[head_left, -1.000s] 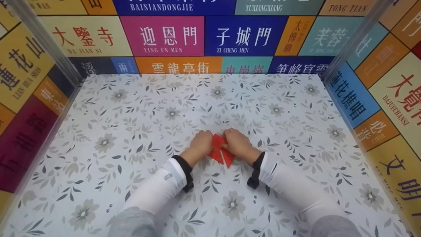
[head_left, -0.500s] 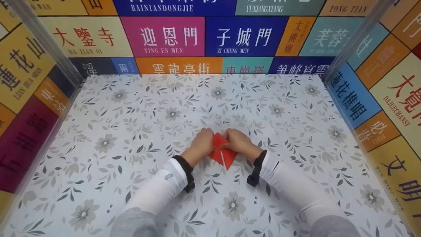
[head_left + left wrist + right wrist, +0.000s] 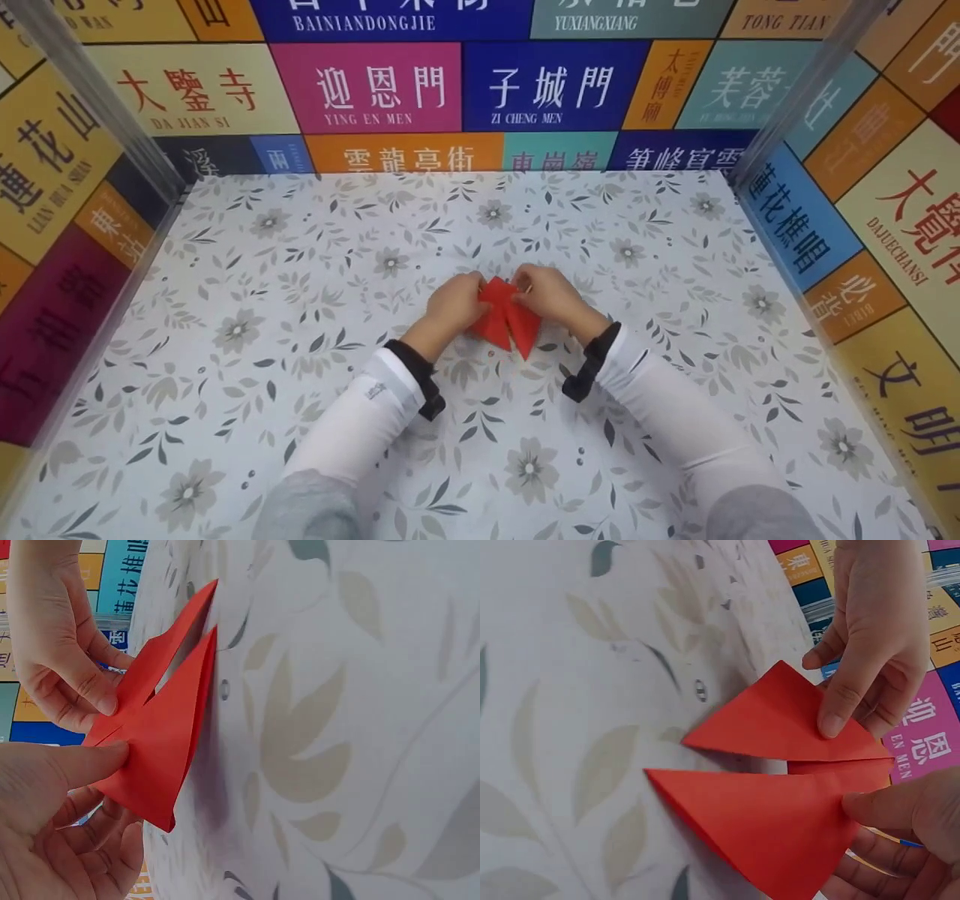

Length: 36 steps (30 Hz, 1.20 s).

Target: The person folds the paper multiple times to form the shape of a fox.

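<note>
A folded red paper [image 3: 493, 324] is held between both hands, its two lower points spread apart by a slit. My left hand [image 3: 454, 306] pinches its left side, thumb on the front face and fingers behind. On the other side my right hand [image 3: 553, 294] pinches the right flap the same way. The left wrist view shows the paper [image 3: 161, 739] tilted, with its points close over the tablecloth. From the right wrist, the two flaps of the paper [image 3: 780, 817] meet along a centre crease near the thumbs. Fingers behind the paper are partly hidden.
A white tablecloth [image 3: 390, 210] printed with grey flowers and leaves covers the table. Panels with coloured blocks and large characters stand at the back [image 3: 367, 86], left [image 3: 52, 300] and right [image 3: 900, 300]. Black bands [image 3: 414, 371] circle both wrists.
Both hands and the red paper have moved away from the body, up in the head view. The slit between the paper's two points has widened.
</note>
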Available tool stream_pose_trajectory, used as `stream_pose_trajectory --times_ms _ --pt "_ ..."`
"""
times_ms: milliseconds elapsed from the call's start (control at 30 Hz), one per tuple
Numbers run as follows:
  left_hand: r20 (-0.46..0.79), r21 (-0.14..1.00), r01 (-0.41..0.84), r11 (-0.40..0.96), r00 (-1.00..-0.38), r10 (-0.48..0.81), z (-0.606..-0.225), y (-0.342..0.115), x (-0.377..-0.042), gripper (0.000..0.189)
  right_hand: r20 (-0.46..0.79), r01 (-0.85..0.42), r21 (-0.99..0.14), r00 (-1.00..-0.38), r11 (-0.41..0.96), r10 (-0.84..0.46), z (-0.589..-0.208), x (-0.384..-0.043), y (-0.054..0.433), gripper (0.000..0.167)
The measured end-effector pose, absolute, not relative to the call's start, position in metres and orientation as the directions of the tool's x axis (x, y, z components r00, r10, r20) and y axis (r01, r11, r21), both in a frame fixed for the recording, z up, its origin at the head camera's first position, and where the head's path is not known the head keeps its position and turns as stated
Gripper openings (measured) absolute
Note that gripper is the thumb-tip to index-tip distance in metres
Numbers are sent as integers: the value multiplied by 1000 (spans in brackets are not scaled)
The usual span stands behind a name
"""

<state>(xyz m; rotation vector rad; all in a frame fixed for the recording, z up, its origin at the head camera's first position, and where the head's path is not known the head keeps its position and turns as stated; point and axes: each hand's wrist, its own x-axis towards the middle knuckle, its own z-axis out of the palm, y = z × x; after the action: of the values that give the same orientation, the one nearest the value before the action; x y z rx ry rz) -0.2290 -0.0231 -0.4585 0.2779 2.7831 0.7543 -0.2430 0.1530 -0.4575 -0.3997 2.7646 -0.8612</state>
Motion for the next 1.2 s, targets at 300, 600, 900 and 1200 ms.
stream_pose_trajectory --times_ms 300,600,900,1200 --pt "-32 570 134 811 -982 185 -423 -26 -236 16 13 -207 -616 -968 760 -252 -421 -245 152 14" --pt "421 448 424 787 -877 233 -438 -30 -222 7 486 -554 -415 -806 722 -339 -442 -228 155 10" --pt "497 275 544 793 -786 367 -473 -32 -212 12 600 -673 -169 -650 720 -466 -485 -218 162 16" --pt "184 269 522 809 -853 489 -488 -34 -203 23 461 -698 -221 -690 681 -558 -508 -205 166 16"
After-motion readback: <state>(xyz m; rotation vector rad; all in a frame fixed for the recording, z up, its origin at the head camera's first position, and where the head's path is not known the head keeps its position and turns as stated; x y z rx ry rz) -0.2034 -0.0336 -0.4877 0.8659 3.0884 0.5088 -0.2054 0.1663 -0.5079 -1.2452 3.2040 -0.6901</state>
